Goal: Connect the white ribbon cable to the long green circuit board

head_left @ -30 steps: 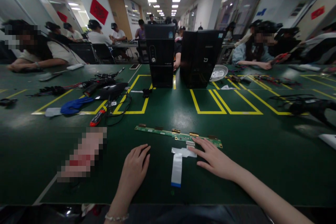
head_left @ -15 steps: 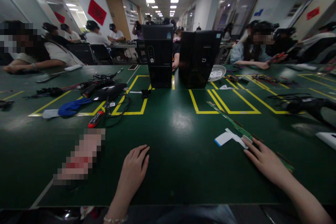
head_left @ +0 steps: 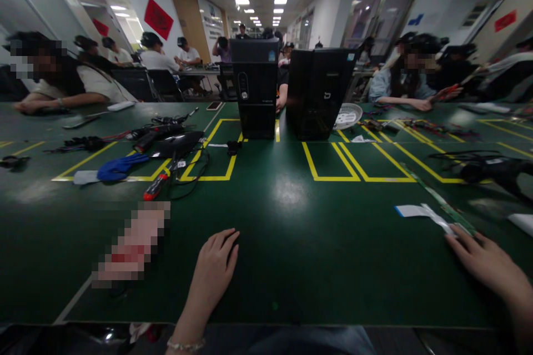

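one long green circuit board [head_left: 441,199] and one white ribbon cable [head_left: 412,211] at the right of a green table [head_left: 291,266], with one of two bare hands on them

two hands in all: the right hand [head_left: 487,258] has its fingers stretched forward over the board's near end, slightly spread, and whether they pinch it i cannot tell; the left hand [head_left: 214,260] lies on the table, fingers loosely bent and close together, holding nothing; the board is thin and narrow, set slantwise, its far end at the yellow tape [head_left: 387,179]; the cable, flat and bent, with one blue tip, lies just left of the board; farther off are two black computer towers [head_left: 256,89], one white basket [head_left: 348,116] and one red-and-black screwdriver [head_left: 155,187]
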`<state>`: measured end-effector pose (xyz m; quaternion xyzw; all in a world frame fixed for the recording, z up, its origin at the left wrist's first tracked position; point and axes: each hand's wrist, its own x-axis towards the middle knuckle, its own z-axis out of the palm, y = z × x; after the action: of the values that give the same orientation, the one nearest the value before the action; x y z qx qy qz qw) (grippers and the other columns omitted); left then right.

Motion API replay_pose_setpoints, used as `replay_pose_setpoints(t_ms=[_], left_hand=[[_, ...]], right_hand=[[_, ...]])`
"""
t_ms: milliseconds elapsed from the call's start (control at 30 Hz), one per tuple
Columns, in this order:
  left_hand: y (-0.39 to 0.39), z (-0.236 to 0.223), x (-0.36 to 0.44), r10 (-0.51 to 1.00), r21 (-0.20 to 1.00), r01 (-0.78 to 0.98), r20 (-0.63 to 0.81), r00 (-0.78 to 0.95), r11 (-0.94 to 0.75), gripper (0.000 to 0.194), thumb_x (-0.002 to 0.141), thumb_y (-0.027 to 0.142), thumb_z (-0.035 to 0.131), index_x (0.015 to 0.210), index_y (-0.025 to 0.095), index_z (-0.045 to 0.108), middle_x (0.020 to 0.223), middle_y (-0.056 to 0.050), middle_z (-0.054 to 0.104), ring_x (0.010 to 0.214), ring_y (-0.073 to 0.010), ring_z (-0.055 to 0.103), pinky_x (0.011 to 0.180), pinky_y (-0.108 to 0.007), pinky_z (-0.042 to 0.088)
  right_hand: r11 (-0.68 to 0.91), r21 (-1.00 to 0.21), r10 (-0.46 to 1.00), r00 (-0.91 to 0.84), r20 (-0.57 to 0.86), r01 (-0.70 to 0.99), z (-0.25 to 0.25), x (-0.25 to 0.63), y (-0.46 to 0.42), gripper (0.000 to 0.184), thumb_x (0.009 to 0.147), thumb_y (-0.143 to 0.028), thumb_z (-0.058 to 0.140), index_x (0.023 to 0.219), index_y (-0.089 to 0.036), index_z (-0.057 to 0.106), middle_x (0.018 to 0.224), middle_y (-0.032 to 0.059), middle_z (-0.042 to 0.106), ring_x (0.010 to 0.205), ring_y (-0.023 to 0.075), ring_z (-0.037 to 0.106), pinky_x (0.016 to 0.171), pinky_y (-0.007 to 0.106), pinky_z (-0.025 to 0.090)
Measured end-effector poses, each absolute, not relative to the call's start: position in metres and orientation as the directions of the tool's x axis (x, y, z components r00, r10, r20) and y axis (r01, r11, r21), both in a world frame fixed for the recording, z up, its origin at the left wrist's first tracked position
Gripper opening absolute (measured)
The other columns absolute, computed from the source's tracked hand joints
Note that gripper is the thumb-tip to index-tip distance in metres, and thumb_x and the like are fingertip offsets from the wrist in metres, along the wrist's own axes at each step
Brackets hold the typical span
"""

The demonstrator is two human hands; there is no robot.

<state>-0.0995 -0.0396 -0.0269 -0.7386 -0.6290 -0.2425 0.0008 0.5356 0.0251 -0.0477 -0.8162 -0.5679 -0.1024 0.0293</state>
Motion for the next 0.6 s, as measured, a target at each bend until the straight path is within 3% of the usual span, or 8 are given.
replay_pose_setpoints(t_ms=[167,367,600], left_hand=[[-0.04,-0.029,-0.101,0.927,0.302,0.93,0.363,0.092,-0.211,0.032,0.095,0.027,0.043,0.12,0.02,0.062,0.121,-0.01,0.062,0.112,-0.0272,0.057,0.095,-0.049,0.048],[-0.04,-0.029,-0.102,0.932,0.285,0.935,0.349,0.103,-0.21,0.033,0.096,0.026,0.042,0.122,0.018,0.06,0.123,-0.011,0.061,0.114,-0.027,0.056,0.096,-0.048,0.048],[-0.039,-0.029,-0.101,0.922,0.295,0.93,0.375,0.098,-0.219,0.032,0.095,0.026,0.044,0.12,0.02,0.062,0.12,-0.01,0.063,0.111,-0.0266,0.058,0.095,-0.048,0.048]], right_hand=[[-0.547,-0.068,0.829,0.552,0.088,0.834,-0.042,0.532,0.023,0.079,0.088,-0.064,0.015,0.141,-0.016,0.048,0.142,0.0257,0.041,0.125,0.0382,0.046,0.092,0.052,0.037],[-0.542,-0.113,0.828,0.553,0.098,0.832,-0.044,0.54,0.027,0.078,0.086,-0.062,0.022,0.14,-0.013,0.049,0.141,0.0276,0.041,0.127,0.0411,0.043,0.092,0.055,0.035],[-0.535,-0.099,0.823,0.544,0.163,0.839,-0.058,0.558,0.03,0.075,0.086,-0.062,0.024,0.138,-0.016,0.052,0.136,0.0293,0.045,0.123,0.0378,0.046,0.087,0.055,0.035]])
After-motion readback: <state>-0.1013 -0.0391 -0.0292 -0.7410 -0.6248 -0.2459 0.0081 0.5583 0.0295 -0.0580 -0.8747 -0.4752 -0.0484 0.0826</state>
